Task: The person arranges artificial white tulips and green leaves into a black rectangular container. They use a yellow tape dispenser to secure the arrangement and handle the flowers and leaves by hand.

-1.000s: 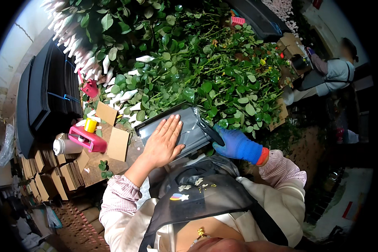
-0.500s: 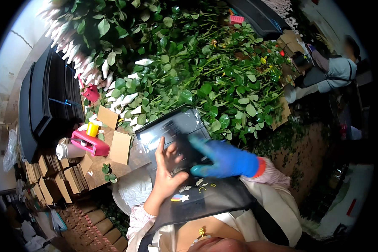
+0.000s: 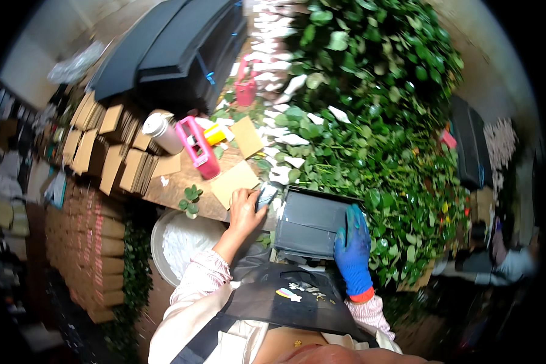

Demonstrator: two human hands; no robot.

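Observation:
A shallow black tray [image 3: 306, 227] with dark grey panels inside lies in front of me at the table edge. My right hand [image 3: 353, 252], in a blue glove with green fingers, rests along the tray's right side, its fingers stretched out. To the left of the tray, my bare left hand [image 3: 246, 213] is closed around a small shiny grey object [image 3: 266, 197] whose kind I cannot make out. A brown cardboard piece [image 3: 235, 183] lies just beyond that hand. Leafy green stems with white-wrapped heads [image 3: 290, 139] lie beyond the tray.
A pink holder [image 3: 207, 167], a yellow item [image 3: 215, 134] and a white-lidded cup [image 3: 162, 132] stand at left, by stacked cardboard pieces [image 3: 112, 161]. Dark sheets [image 3: 176, 54] are piled behind. A white bucket [image 3: 158, 255] sits below the table edge. Another person [image 3: 506, 267] is at far right.
The view has swung left. My left hand has moved from over the tray to its left and closed on the grey object. The right hand, blurred over the tray before, now rests at its right side.

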